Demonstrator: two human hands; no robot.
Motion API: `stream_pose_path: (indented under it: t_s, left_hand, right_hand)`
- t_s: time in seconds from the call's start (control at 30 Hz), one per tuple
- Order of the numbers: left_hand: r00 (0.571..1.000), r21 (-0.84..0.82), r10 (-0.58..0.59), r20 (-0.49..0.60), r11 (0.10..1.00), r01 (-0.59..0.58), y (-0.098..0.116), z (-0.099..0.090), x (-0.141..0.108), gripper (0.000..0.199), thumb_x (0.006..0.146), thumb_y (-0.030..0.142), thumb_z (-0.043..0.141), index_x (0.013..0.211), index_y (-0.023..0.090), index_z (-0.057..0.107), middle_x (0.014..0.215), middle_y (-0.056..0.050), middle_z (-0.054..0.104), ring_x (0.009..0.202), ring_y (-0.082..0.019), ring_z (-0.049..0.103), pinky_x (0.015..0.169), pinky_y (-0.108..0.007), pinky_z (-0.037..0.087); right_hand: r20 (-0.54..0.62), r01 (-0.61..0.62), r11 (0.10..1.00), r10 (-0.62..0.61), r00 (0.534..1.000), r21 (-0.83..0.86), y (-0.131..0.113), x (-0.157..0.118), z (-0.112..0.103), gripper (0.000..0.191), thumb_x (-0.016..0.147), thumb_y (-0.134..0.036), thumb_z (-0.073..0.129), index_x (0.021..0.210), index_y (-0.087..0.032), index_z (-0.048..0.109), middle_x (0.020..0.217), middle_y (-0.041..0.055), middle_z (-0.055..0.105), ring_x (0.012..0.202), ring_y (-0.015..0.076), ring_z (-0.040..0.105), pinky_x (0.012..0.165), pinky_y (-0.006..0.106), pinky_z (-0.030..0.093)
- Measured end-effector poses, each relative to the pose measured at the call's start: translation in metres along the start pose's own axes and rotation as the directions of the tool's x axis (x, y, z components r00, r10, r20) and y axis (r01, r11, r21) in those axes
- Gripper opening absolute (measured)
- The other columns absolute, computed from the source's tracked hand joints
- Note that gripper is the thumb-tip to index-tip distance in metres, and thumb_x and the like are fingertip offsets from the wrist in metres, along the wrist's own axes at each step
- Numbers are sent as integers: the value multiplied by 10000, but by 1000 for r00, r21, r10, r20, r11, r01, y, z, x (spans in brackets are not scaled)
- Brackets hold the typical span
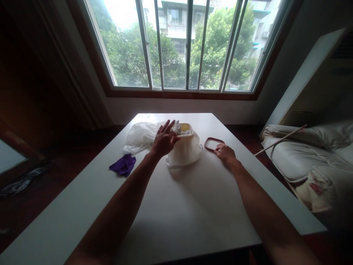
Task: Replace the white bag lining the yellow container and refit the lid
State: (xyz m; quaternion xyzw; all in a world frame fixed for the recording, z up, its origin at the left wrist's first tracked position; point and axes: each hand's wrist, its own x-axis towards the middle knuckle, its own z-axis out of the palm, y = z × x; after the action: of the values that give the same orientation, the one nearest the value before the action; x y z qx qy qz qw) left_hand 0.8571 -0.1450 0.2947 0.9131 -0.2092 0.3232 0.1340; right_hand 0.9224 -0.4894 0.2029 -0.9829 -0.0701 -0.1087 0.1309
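A small yellowish bin (180, 145) stands near the middle of the table, with a white translucent plastic bag (195, 151) draped over its rim and down its outside. My left hand (165, 140) is at the bin's left side, fingers stretched out and apart near the bunched bag at the rim. Whether it touches the plastic, I cannot tell. To the right of the bin, my right hand (226, 152) has its fingers closed on the near right corner of a reddish-brown rounded rectangular ring (209, 148). This ring is on or just above the tabletop.
Another white plastic bag (140, 134) lies crumpled at the table's far left, with a purple cloth (123, 165) nearer me. The white table (193, 213) reaches toward a window. A padded seat (300, 147) with a thin stick (281, 140) across it stands to the right.
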Motion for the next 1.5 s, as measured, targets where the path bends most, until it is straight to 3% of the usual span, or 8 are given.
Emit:
stream_pose_path:
  t_s: [0.13, 0.3, 0.5, 0.6, 0.7, 0.97, 1.23, 1.5]
  left_hand:
    - [999, -62, 14, 39, 998, -11, -7, -6, -1, 267, 936, 418, 570, 941, 186, 704, 1597, -100, 366, 1520, -310, 241, 1199, -579, 290]
    - [999, -213, -37, 26, 976, 42, -11, -11, -1, 283, 903, 459, 611, 1008, 212, 701, 1557, -94, 433, 1443, -301, 401, 1156, -519, 386]
    - [981, -380, -186, -49, 912, 154, -15, -7, 3, 327, 950, 442, 526, 1114, 207, 684, 1398, -102, 593, 1253, -266, 594, 1045, -456, 495]
    - [971, -409, -230, -71, 894, 182, -16, -3, 5, 319, 948, 399, 525, 1137, 195, 682, 1343, -102, 633, 1225, -247, 611, 1024, -428, 509]
    - [958, -408, -278, -71, 884, 227, -16, -2, 9, 325, 947, 372, 520, 1155, 185, 685, 1264, -98, 683, 1162, -231, 644, 996, -396, 523]
    - [958, -195, -285, 42, 938, 288, -21, -10, 40, 379, 847, 464, 649, 1074, 178, 745, 1097, -113, 747, 938, -249, 699, 872, -352, 541]
    - [942, -11, -318, 108, 947, 321, -11, -6, 59, 423, 732, 562, 716, 952, 206, 780, 946, -106, 766, 852, -274, 698, 764, -340, 525]
    - [922, 36, -347, 171, 938, 346, -1, -8, 65, 168, 745, 356, 687, 736, 220, 785, 655, -73, 717, 615, -204, 645, 619, -282, 458]
  right_hand:
    - [6, 9, 1000, -9, 1000, 3, -3, -4, -6, 265, 826, -407, 678, 1001, -225, 759, 1282, 69, 666, 1076, 238, 652, 878, 308, 493]
    - [-178, 126, 981, -99, 979, 145, -24, -7, -20, 244, 860, -352, 645, 1024, -205, 748, 1254, 82, 677, 1158, 241, 620, 970, 340, 484]
    - [-343, 357, 829, -216, 914, 430, -89, -10, -64, 365, 914, -414, 607, 1157, -161, 705, 1214, 128, 667, 847, 200, 668, 834, 350, 544]
    - [-357, 497, 745, -361, 861, 444, -125, -9, -84, 380, 905, -418, 637, 1188, -173, 706, 1218, 121, 647, 935, 211, 655, 858, 354, 542]
    - [-326, 531, 724, -423, 846, 441, -143, -6, -89, 318, 870, -367, 690, 1121, -179, 739, 1205, 113, 635, 963, 203, 649, 857, 333, 543]
    - [-288, 524, 710, -437, 852, 470, -139, 6, -78, 231, 865, -330, 693, 1022, -175, 762, 1179, 95, 651, 695, 107, 608, 698, 279, 546]
    - [-297, 530, 711, -439, 848, 462, -136, 8, -74, 234, 876, -362, 695, 1020, -188, 754, 1182, 93, 643, 630, 87, 580, 658, 270, 534]
    - [-302, 531, 729, -438, 847, 432, -135, 8, -72, 215, 875, -354, 697, 1007, -194, 755, 1184, 85, 643, 668, 101, 604, 672, 270, 531]
